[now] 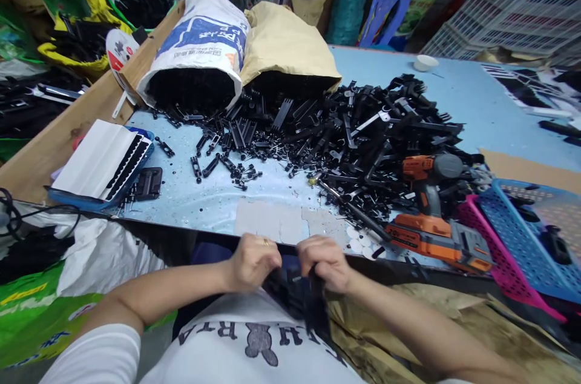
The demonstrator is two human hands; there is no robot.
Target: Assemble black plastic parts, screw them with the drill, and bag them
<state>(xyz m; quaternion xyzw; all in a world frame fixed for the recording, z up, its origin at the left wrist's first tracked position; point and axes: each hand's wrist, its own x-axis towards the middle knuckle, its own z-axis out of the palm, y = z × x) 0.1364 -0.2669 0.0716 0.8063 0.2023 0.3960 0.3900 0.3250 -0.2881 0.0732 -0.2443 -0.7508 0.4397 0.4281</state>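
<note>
My left hand (254, 263), with a ring on one finger, is closed at the table's front edge. My right hand (327, 261) is closed level with it, a short way to the right. Between and below them, in front of my white shirt, are long black plastic parts (295, 293), blurred and dark. Both hands grip these parts at the upper end; my fingers hide where they meet. Just beyond my hands a worn grey patch (267, 220) lies on the blue tabletop (200, 196).
A heap of black plastic parts (381, 129) spreads below a white sack (200, 39) and a tan sack (285, 39). An orange cordless drill (422, 232) lies at the right, beside pink (503, 275) and blue (540, 251) baskets. A blue tray (82, 199) sits left.
</note>
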